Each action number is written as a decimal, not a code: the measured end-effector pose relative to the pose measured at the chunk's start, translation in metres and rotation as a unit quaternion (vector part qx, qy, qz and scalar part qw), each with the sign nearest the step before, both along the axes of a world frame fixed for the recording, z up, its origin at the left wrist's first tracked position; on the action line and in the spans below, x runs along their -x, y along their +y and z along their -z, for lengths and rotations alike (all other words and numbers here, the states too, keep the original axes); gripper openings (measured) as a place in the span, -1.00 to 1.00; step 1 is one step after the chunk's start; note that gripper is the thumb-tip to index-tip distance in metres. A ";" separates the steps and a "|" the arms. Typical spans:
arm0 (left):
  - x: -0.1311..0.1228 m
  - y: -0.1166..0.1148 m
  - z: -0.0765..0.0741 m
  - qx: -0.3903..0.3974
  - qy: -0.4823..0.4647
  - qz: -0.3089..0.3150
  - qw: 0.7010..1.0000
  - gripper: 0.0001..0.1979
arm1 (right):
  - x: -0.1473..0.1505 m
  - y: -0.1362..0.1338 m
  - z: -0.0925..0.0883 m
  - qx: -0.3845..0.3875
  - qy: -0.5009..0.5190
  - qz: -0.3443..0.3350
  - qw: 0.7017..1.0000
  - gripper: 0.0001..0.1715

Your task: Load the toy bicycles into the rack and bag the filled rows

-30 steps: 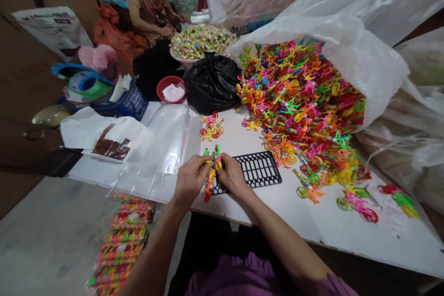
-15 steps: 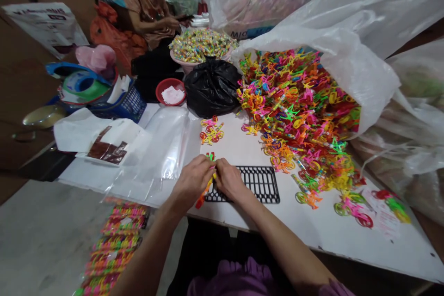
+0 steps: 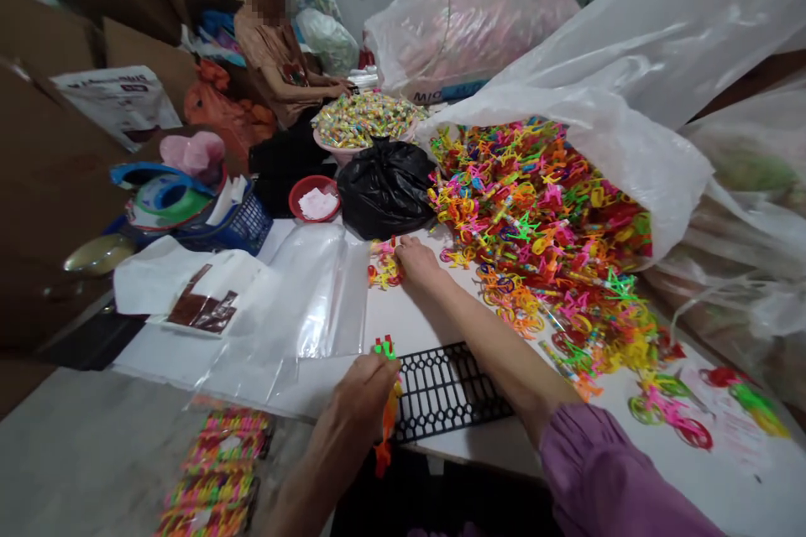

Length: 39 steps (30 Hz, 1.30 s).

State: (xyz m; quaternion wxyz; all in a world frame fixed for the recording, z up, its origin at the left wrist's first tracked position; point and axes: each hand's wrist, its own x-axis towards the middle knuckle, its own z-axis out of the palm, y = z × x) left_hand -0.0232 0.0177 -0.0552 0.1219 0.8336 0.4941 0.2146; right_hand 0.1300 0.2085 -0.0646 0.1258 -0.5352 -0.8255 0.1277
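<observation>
My left hand (image 3: 366, 390) is closed around the left end of a black plastic rack (image 3: 450, 393), a grid of slots and rings. Along that end sit small green, yellow, orange and red plastic pieces, partly hidden by my fingers. Farther forward on the white table, my right hand (image 3: 419, 260) has its fingers pinched at a small group of colourful toy bicycles (image 3: 384, 273). Its fingertips are on a toy bicycle at the group's right side; the hand partly covers it. The right forearm passes over the rack's right part.
A big heap of toy bicycles (image 3: 535, 218) spills from a white plastic sack on the right. Clear plastic bags (image 3: 315, 294) lie left. Behind are a black bag (image 3: 385, 189), a red bowl (image 3: 315, 200) and a seated person (image 3: 277, 71). Filled packs (image 3: 217, 470) lie below left.
My right hand has left the rack and reached forward to the small toy bicycle group. My left hand stays at the rack's left end. The view has tilted up.
</observation>
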 end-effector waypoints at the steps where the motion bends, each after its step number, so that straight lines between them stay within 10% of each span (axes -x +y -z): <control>1: 0.002 0.002 0.003 -0.006 0.011 -0.008 1.000 -0.73 | -0.002 0.002 0.000 0.001 -0.012 0.003 1.000 -0.77; 9: 0.005 0.041 0.005 -0.065 -0.022 -0.042 0.997 -0.73 | -0.039 -0.094 -0.005 0.067 0.151 0.030 0.986 -0.85; 15: 0.003 0.033 -0.018 -0.057 -0.063 -0.118 0.989 -0.74 | -0.008 -0.163 0.033 0.162 0.337 0.032 0.927 -0.85; 23: -0.009 -0.029 -0.015 -0.017 -0.037 -0.195 0.980 -0.78 | -0.001 -0.173 0.038 0.133 0.317 -0.061 0.937 -0.86; 39: -0.018 -0.037 -0.009 0.021 -0.138 -0.201 0.970 -0.76 | -0.001 -0.179 0.023 0.131 0.113 -0.110 0.979 -0.80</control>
